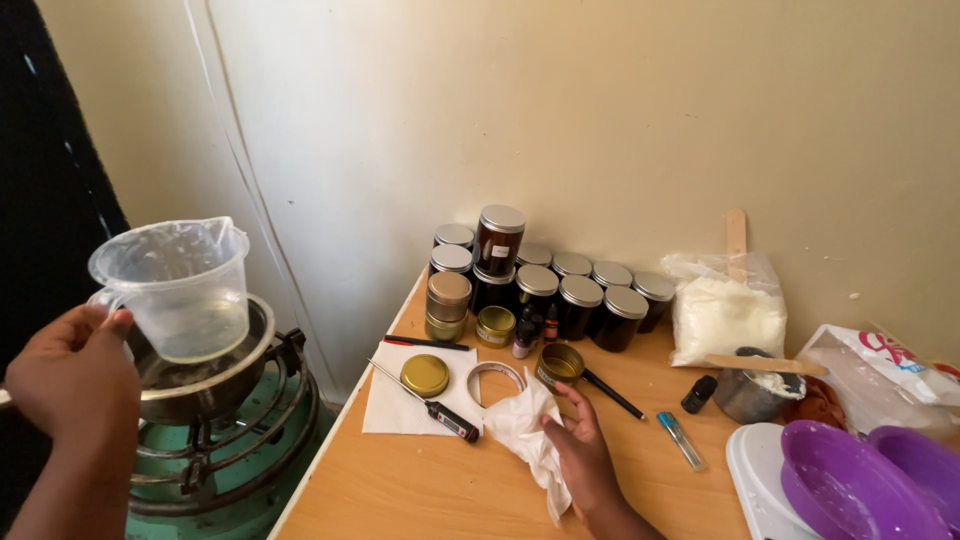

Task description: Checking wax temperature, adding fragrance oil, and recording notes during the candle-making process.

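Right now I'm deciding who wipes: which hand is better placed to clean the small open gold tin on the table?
Probably the right hand: it already grips the white tissue beside the open gold tin. The left hand holds the clear jug over the pot on the stove.

Bare desk (430, 490) lay open along the near edge, left of the right hand (585, 455). Farther back, a thermometer (425, 400), loose lids and a rank of dark jars (560, 295) against the wall blocked passage. Purple bowls (860, 490) crowded the right corner.
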